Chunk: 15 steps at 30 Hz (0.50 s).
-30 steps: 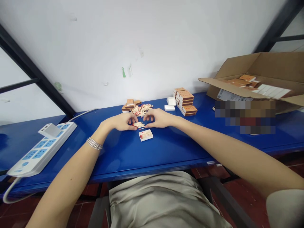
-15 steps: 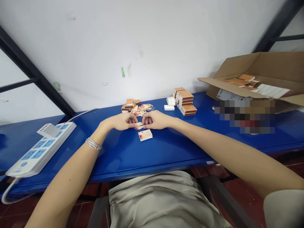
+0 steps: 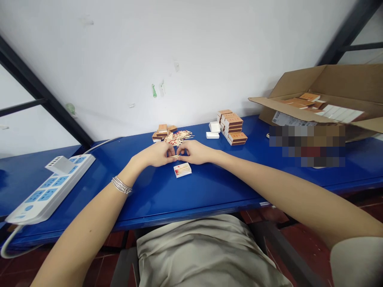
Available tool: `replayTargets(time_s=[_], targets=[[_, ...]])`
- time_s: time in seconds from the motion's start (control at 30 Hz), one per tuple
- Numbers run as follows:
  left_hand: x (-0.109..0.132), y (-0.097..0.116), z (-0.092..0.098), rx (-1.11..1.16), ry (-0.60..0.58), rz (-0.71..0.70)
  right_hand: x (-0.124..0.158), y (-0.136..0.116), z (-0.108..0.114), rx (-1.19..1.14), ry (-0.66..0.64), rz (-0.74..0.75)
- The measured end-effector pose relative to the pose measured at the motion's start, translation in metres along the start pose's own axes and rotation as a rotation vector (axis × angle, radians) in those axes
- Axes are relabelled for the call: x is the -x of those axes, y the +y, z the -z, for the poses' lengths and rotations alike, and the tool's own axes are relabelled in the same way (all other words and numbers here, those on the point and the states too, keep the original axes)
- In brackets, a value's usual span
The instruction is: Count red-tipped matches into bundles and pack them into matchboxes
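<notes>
My left hand (image 3: 161,154) and my right hand (image 3: 192,152) meet over the middle of the blue table. Between their fingertips they pinch a small bundle of matches (image 3: 176,156), mostly hidden by the fingers. Just in front of the hands lies a white matchbox tray (image 3: 187,173) holding several red-tipped matches. Right behind the hands is a loose pile of matches (image 3: 179,136). A bracelet of silvery strands circles my left wrist.
Brown matchboxes (image 3: 163,128) lie behind the match pile. White empty trays (image 3: 212,135) stand beside stacked matchboxes (image 3: 233,122). An open carton (image 3: 332,91) with more boxes is at right. A power strip (image 3: 50,191) lies at left.
My hands have come closer together, and the fingers now close on the matches that lay partly exposed between them. The tray of matches has stayed in place.
</notes>
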State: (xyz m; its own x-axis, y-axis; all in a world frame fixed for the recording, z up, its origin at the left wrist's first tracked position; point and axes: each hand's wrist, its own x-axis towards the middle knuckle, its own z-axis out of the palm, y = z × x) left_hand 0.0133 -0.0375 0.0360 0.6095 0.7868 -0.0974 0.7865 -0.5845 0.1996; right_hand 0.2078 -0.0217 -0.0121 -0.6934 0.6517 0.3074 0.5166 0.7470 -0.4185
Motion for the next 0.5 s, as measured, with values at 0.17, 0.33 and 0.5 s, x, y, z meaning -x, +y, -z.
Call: replayTargets(time_s=[0.17, 0.33, 0.5], targets=[[-0.0011, -0.0013, -0.0021, -0.042, 0.059, -0.042, -0.0008, -0.0002, -0.004, 0.025, 0.034, -0.001], [-0.0024, -0.0012, -0.0034, -0.078, 0.081, -0.067, -0.0009, -0.0009, -0.0066, 0.084, 0.071, -0.007], [-0.0026, -0.002, -0.0039, -0.03, 0.139, -0.088, -0.0011, 0.0017, -0.0072, 0.011, 0.069, -0.02]])
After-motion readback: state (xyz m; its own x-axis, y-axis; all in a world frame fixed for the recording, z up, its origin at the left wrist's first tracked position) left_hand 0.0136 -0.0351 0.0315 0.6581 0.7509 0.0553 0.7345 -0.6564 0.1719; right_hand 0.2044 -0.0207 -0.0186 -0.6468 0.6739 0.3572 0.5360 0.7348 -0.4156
